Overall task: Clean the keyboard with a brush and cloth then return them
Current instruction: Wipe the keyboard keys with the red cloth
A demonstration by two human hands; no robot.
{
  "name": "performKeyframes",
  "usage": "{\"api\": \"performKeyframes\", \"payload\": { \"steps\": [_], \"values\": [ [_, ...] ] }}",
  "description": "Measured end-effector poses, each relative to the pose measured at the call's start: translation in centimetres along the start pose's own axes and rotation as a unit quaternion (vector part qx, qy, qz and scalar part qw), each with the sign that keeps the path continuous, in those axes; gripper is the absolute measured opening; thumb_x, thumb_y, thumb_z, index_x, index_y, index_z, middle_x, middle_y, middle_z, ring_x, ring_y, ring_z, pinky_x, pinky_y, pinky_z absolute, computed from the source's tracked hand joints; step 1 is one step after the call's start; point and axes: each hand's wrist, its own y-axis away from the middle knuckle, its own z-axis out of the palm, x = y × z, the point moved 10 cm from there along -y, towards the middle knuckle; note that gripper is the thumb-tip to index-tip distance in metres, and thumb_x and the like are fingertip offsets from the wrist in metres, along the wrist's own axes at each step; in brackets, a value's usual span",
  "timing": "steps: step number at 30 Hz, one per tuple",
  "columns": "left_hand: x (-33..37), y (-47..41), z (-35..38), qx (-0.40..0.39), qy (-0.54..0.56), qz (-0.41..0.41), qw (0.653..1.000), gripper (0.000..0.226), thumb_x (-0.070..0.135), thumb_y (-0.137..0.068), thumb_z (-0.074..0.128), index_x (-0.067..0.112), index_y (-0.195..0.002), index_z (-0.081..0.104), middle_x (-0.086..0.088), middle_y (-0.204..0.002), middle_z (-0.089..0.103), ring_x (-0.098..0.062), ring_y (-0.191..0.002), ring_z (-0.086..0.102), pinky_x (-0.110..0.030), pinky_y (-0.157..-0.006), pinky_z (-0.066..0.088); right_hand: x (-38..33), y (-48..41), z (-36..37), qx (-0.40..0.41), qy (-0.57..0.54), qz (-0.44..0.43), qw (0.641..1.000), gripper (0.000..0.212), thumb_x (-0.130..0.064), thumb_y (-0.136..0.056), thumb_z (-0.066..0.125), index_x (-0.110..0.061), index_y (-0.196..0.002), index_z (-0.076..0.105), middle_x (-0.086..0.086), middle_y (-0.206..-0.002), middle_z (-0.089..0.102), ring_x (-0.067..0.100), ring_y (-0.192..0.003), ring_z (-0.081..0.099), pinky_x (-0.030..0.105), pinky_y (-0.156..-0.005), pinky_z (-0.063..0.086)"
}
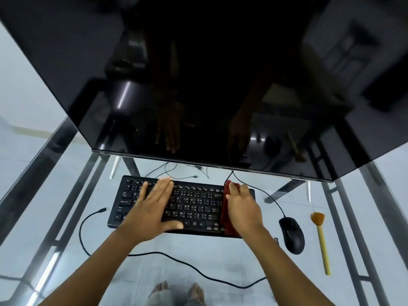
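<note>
The keyboard (194,206) is black w/ white letters on the keys, the cloth (227,217) is dark red, the brush (322,246) has a yellow handle & orange-brown bristles, the mouse (291,235), cable (159,253) & monitor (198,85) are black too, & the floor tiles (220,257) are pale grey-blue.
</note>
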Motion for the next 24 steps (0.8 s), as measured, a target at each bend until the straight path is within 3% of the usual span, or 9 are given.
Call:
{"api": "performKeyframes", "payload": {
  "steps": [3,6,8,11,13,18,20,22,24],
  "values": [
    [-2.1,2.0,0.1,-0.005,-0.025,-0.013,1.0,0.114,0.089,-0.075,0.032,0.007,-0.153,0.013,-0.004,-0.161,0.003,-0.013,-0.148,-0.007,-0.044,-0.117,-0.007,-5.4,2.4,2.2,-0.056,0.008,-0.08,0.995,0.052,-0.025,-0.102,0.043,-0.014,-0.15,0.026,0.014,-0.131,0.044,0.029,-0.103,0.06,0.04,-0.077,0.057],
    [-2.2,2.5,0.4,-0.02,-0.038,-0.008,0.999,0.111,0.088,-0.078,0.027,0.007,-0.153,0.01,-0.004,-0.161,-0.001,-0.013,-0.147,-0.011,-0.044,-0.116,-0.006,-10.8,5.1,4.0,-0.068,-0.009,-0.199,0.977,0.056,-0.024,-0.092,0.062,-0.021,-0.142,0.038,0.007,-0.112,0.054,0.024,-0.09,0.063,0.034,-0.058,0.056],
    [-2.8,2.8,-0.2,-0.016,-0.028,-0.005,0.999,0.11,0.088,-0.078,0.024,0.011,-0.153,0.003,-0.001,-0.161,-0.007,-0.011,-0.146,-0.017,-0.042,-0.117,-0.008,-9.8,3.2,3.1,-0.078,-0.055,-0.122,0.988,0.041,-0.031,-0.098,0.05,-0.025,-0.137,0.039,0.004,-0.114,0.054,0.024,-0.096,0.062,0.037,-0.067,0.056],
    [-5.5,3.9,-1.3,0.001,0.001,-0.048,0.999,0.116,0.092,-0.072,0.025,0.011,-0.154,0.006,-0.001,-0.162,-0.004,-0.013,-0.147,-0.013,-0.043,-0.118,-0.009,-7.3,0.2,1.2,-0.044,0.024,-0.04,0.998,0.046,-0.03,-0.102,0.039,-0.017,-0.146,0.031,0.01,-0.131,0.044,0.027,-0.109,0.058,0.04,-0.079,0.055],
    [-7.6,4.7,-1.4,-0.001,0.028,-0.097,0.995,0.127,0.097,-0.063,0.027,0.01,-0.153,0.001,-0.002,-0.161,-0.009,-0.016,-0.147,-0.015,-0.047,-0.119,-0.007,-8.7,0.5,1.1,-0.049,0.029,-0.039,0.998,0.047,-0.028,-0.103,0.038,-0.013,-0.147,0.029,0.014,-0.133,0.043,0.029,-0.105,0.06,0.04,-0.082,0.055],
    [-7.9,5.2,-1.3,0.011,0.102,-0.1,0.99,0.131,0.093,-0.063,0.043,0.011,-0.153,-0.005,-0.006,-0.16,-0.013,-0.017,-0.146,-0.018,-0.041,-0.117,0.004,-18.8,7.1,5.9,-0.151,0.001,-0.285,0.947,0.055,-0.021,-0.096,0.051,-0.013,-0.146,0.029,0.015,-0.128,0.045,0.035,-0.096,0.063,0.04,-0.07,0.056],
    [-7.8,5.2,-1.6,0.017,0.121,-0.09,0.988,0.131,0.09,-0.063,0.049,0.012,-0.153,-0.006,-0.004,-0.16,-0.013,-0.016,-0.146,-0.018,-0.038,-0.118,0.004,-18.8,5.9,5.1,-0.152,-0.04,-0.259,0.953,0.05,-0.021,-0.095,0.05,-0.019,-0.142,0.033,0.005,-0.119,0.052,0.026,-0.086,0.064,0.031,-0.062,0.055],
    [-8.3,5.2,-1.8,0.029,0.145,-0.085,0.985,0.132,0.087,-0.063,0.055,0.014,-0.153,-0.008,-0.003,-0.16,-0.014,-0.014,-0.146,-0.017,-0.037,-0.118,0.005,-16.6,2.4,3.6,-0.104,-0.062,-0.169,0.978,0.039,-0.029,-0.101,0.039,-0.021,-0.139,0.037,-0.004,-0.112,0.053,0.014,-0.084,0.062,0.021,-0.059,0.052],
    [-8.7,5.4,-1.9,0.04,0.149,-0.086,0.984,0.133,0.086,-0.062,0.056,0.014,-0.153,-0.009,-0.005,-0.161,-0.013,-0.016,-0.147,-0.016,-0.037,-0.118,0.004,-15.3,-0.4,2.5,-0.054,0.027,-0.117,0.991,0.043,-0.03,-0.103,0.038,-0.018,-0.143,0.034,0.004,-0.121,0.049,0.019,-0.097,0.061,0.029,-0.073,0.056]
  ]
}}
